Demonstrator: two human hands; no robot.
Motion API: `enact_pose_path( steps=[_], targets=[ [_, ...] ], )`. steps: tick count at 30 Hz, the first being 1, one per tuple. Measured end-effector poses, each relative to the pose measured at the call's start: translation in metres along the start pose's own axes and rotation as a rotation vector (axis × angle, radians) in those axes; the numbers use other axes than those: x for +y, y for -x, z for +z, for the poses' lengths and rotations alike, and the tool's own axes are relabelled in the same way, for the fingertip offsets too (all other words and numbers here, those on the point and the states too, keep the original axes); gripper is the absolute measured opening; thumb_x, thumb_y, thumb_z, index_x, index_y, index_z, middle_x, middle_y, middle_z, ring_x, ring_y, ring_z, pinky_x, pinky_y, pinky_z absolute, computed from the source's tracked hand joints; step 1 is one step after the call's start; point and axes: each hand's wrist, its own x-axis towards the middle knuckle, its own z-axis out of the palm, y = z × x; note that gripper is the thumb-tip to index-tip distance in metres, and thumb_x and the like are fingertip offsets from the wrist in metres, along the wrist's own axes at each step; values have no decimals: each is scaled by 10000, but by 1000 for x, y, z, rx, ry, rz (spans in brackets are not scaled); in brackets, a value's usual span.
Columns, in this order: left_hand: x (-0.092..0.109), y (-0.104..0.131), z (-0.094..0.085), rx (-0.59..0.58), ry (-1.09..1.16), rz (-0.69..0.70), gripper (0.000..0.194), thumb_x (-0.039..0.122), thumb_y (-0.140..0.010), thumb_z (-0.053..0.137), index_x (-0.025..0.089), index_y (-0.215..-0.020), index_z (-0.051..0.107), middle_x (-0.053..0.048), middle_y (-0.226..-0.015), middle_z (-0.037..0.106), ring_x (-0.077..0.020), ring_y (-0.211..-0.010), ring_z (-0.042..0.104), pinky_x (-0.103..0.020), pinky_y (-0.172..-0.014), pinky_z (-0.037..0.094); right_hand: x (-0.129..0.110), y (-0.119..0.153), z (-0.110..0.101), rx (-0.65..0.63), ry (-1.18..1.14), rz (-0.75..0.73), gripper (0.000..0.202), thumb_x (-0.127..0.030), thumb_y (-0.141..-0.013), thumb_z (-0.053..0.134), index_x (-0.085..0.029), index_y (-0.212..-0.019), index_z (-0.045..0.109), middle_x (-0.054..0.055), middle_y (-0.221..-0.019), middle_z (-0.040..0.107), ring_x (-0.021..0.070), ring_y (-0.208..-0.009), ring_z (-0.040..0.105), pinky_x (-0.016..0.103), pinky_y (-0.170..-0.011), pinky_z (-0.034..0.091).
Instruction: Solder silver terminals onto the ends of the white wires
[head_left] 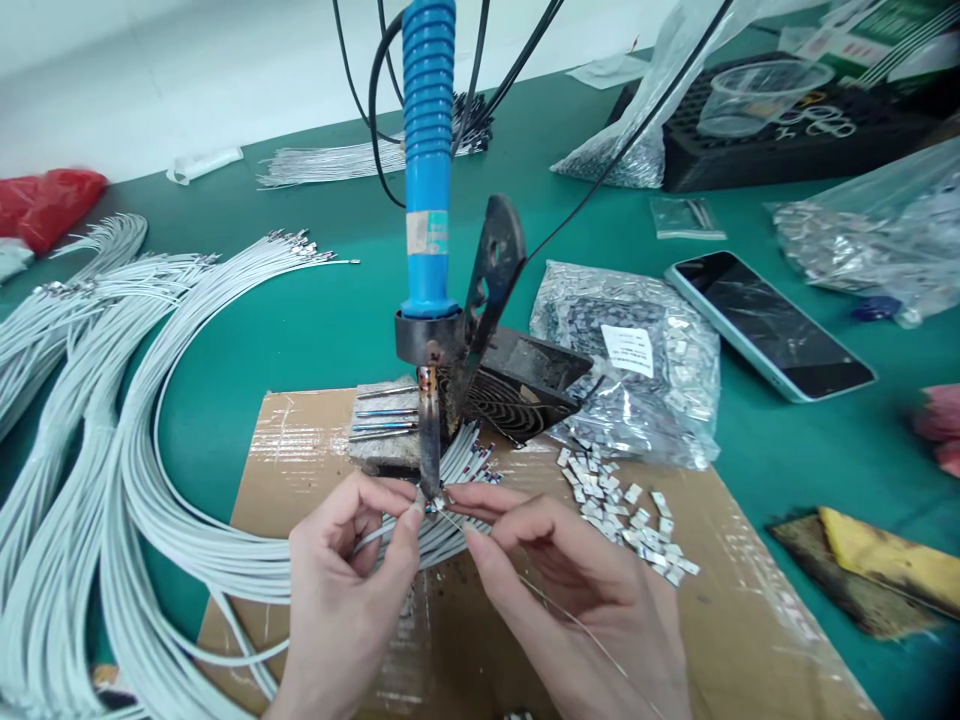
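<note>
A soldering iron (427, 180) with a ribbed blue handle is mounted upright, tip down, over a cardboard sheet (300, 435). Pinched in my left hand (352, 590) is a white cable (369, 538), its end right under the iron's tip. My right hand (577, 590) grips a thin solder wire (585, 632) that reaches to the same spot. A tiny metal piece (435, 505) shows there, partly covered by my fingertips. Behind my fingers lie more white cables (457, 470) with dark ends. Small silvery connectors (637, 518) are scattered to the right.
Thick bundles of white cable (217, 550) curve along the left side. A black fan-like housing (525, 385) stands behind the iron. Further right are a plastic bag of parts (630, 350), a phone (772, 325) and a scorched yellow sponge (885, 555). Black cords (480, 60) hang above.
</note>
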Motion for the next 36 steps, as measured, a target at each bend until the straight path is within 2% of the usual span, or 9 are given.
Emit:
enact_pose_path(
  steps=[2,7,11,20,26,32,36],
  targets=[
    [1,1,2,4,1,-2,158,136,-867,759,212,-732,731,12,-829,793,-95,-738,745,-97,-675,554,-1,0,1,6,-9,3,239,-262,-842,762,-245,-627,660,-4,-1024,856,141,-846,821,148,-770,610],
    [2,3,5,97,37,-14,162,139,-849,754,214,-710,718,18,-804,781,-91,-709,721,-96,-647,545,-1,-1,1,-3,-32,-2,231,-251,-843,754,-244,-630,668,-6,-1018,853,138,-843,819,145,-754,603],
    [-1,1,-1,-7,-22,23,151,138,-872,755,218,-746,734,12,-824,796,-90,-712,723,-96,-653,544,3,-1,0,-29,-22,-2,229,-267,-860,740,-241,-646,660,8,-1044,850,157,-884,824,169,-764,596],
    [-3,0,-2,-18,-34,28,162,145,-891,744,216,-746,726,7,-828,796,-100,-726,734,-103,-665,552,5,0,0,-18,-24,41,240,-312,-875,727,-248,-659,647,-1,-1058,841,145,-933,810,162,-811,574],
    [-3,1,-3,-20,-55,42,152,150,-880,752,223,-747,734,10,-826,797,-98,-716,733,-93,-634,540,5,0,0,-9,8,39,245,-317,-872,730,-246,-652,646,-1,-1040,844,139,-894,807,157,-765,582],
    [1,3,2,21,-35,-4,140,162,-839,774,208,-712,738,-16,-812,786,-119,-680,699,-126,-584,525,4,-2,-2,-25,30,-11,248,-306,-875,732,-233,-652,653,41,-1038,851,184,-882,819,213,-759,615],
    [6,5,9,132,20,-31,152,162,-815,769,206,-678,719,-9,-783,762,-114,-666,670,-128,-577,508,2,-2,-1,-14,30,-11,253,-300,-861,752,-236,-635,661,42,-1014,856,194,-840,820,227,-741,626]
  ],
)
